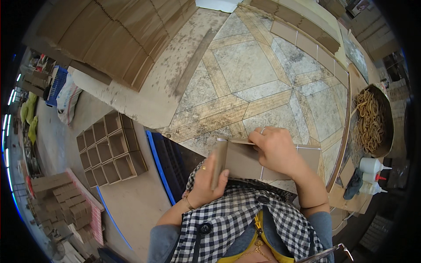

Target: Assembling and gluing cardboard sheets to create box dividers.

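A brown cardboard strip with pale crease lines lies across the near edge of the patterned tabletop, just in front of my body. Its left end is folded upward. My left hand grips this raised flap, thumb on the near side and fingers along its outer face. With bent fingers, my right hand pinches the strip's far edge, where a narrow side stands up. The fingertips of my right hand are partly hidden behind the cardboard.
Another creased strip lies along the table's far right side. Large cardboard sheets are stacked at far left. A block of open-topped cardboard boxes sits left, near a blue crate. At right are a basket of rubber bands and white squeeze bottles.
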Available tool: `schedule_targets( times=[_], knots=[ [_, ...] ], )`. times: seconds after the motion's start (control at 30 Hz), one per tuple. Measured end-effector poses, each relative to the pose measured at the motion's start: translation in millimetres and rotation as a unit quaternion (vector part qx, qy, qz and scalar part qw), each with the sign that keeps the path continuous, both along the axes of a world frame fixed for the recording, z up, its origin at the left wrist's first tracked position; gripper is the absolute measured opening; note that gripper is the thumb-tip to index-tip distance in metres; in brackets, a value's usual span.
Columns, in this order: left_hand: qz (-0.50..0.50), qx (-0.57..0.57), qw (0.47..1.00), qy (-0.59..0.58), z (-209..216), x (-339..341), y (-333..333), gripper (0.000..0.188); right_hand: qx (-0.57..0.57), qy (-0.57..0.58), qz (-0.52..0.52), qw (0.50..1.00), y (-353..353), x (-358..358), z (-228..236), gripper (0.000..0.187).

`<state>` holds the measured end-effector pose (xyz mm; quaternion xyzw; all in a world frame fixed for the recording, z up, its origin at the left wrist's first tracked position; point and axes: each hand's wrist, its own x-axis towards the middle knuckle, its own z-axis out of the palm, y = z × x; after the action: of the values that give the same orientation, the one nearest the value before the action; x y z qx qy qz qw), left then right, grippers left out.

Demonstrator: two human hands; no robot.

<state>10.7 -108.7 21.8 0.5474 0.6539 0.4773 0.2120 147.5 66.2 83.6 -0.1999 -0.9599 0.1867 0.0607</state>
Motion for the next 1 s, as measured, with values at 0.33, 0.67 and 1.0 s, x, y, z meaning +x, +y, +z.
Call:
schedule_targets(
  times=[0.33,0.67,1.0],
  knots=[
    [-0.03,0.081,0.99,0.11,-7.3,15.0,6.7,0.061,0.01,0.052,-0.002,0.999,-0.2,4.0,-9.6,0.018],
    [-0.07,0.014,0.995,0.065,-7.3,8.1,17.9,0.055,-0.471,0.098,-0.261,0.837,-105.6,194.3,-30.2,0.03],
    [-0.183,0.04,0.976,0.11,-0.3,15.1,54.9,0.053,-0.339,0.452,-0.564,0.602,-188.9,197.2,-102.3,0.037]
  ],
)
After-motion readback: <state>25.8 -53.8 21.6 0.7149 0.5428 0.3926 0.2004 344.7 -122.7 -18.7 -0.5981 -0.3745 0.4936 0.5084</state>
